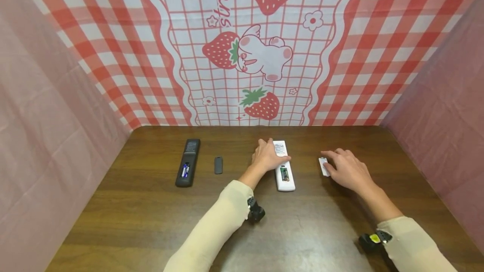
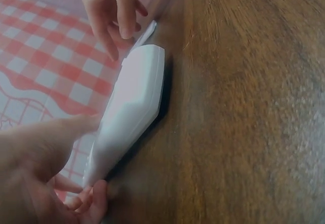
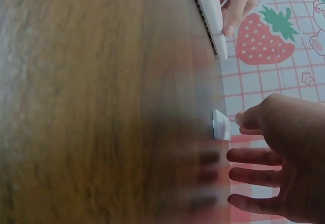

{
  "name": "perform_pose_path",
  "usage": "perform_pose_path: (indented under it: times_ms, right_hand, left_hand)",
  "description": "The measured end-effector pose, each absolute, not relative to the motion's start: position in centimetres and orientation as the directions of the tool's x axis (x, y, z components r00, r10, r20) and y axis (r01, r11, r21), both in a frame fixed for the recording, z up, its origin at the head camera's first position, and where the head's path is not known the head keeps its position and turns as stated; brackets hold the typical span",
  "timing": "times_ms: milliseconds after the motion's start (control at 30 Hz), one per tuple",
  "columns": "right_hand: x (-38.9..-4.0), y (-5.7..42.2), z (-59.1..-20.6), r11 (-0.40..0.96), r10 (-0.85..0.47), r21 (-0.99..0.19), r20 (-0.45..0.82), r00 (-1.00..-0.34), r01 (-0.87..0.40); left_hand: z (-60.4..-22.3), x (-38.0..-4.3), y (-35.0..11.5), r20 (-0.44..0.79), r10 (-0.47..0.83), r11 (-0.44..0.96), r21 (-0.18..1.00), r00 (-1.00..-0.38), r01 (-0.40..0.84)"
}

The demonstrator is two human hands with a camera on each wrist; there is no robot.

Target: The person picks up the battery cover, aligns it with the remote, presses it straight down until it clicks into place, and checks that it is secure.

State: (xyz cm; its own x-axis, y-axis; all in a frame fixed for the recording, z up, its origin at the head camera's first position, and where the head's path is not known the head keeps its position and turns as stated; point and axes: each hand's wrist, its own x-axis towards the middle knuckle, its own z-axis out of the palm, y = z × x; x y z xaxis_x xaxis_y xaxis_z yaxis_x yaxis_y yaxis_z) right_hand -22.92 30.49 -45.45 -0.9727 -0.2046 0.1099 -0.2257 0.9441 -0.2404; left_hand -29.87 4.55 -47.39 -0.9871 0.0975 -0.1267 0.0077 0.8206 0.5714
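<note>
A white remote control lies back up on the table, its battery compartment uncovered with batteries inside. My left hand grips its upper part, thumb along the right edge and fingers at the left edge. To the right lies a small white battery cover. My right hand hovers over and beside that cover, fingers spread; in the right wrist view the thumb and fingers look apart from the cover. The left wrist view shows the remote's white casing from its lower end.
Farther left, a black remote control lies back up with blue batteries showing in its compartment. A dark battery cover lies beside it. The wooden table meets a red-and-white strawberry cloth at the back and pink cloths at both sides.
</note>
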Motion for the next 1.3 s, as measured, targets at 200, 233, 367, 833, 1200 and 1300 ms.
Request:
perform_pose_path:
  times_ms: [200,233,367,833,1200,1300]
  right_hand:
    - [-23.1,30.5,-45.7,0.944,-0.207,-0.24,0.098,-0.973,-0.225]
    - [-23.1,30.5,-45.7,0.944,-0.209,-0.239,0.098,-0.973,-0.227]
    - [-23.1,30.5,-45.8,0.945,-0.212,-0.235,0.096,-0.972,-0.229]
    - [-23.3,30.4,-45.8,0.948,-0.21,-0.23,0.066,-0.976,-0.219]
    - [-23.4,30.3,-45.9,0.95,-0.208,-0.23,0.044,-0.977,-0.212]
    - [-23.5,30.3,-45.8,0.951,-0.213,-0.224,0.035,-0.976,-0.215]
  left_hand:
    - [-47.2,-29.9,4.4,-0.143,0.1,0.829,0.559,-0.985,0.003]
    - [-47.5,-30.2,4.4,-0.146,0.102,0.829,0.559,-0.984,0.003]
    - [-49.3,-31.5,4.5,-0.144,0.115,0.832,0.554,-0.983,0.017]
    - [-49.0,-31.3,4.2,-0.124,0.112,0.807,0.59,-0.986,0.017]
    - [-49.4,-31.7,4.2,-0.131,0.092,0.768,0.64,-0.987,-0.013]
    - [-49.9,-32.2,4.3,-0.141,0.095,0.772,0.636,-0.985,-0.017]
